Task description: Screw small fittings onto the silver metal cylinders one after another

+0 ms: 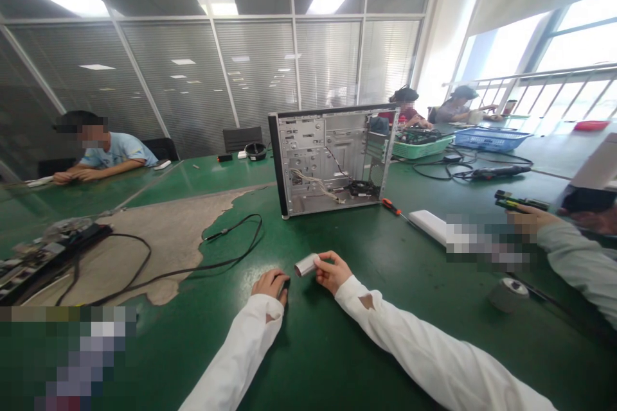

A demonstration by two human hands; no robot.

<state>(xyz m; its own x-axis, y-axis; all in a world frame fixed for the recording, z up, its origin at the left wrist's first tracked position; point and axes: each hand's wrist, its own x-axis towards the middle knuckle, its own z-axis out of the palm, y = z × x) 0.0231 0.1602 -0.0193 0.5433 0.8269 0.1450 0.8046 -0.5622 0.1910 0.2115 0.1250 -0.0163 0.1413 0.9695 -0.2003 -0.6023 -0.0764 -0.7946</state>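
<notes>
My right hand is closed on a small silvery piece, pinched at its right end between thumb and fingers. It looks like a short, curved or box-shaped metal part held just over the green table; its exact kind is unclear. To its left, my left hand is low over the tabletop with its fingers curled together. A dark greyish edge shows between those fingers, too small to name. Beyond both hands an open computer case stands upright, showing loose cables and a black fan inside.
An orange-handled screwdriver lies right of the case, beside a long white box. A grey roll sits nearer. At right, another person's hand holds a green part. Black cable crosses the left. Green and blue baskets stand behind.
</notes>
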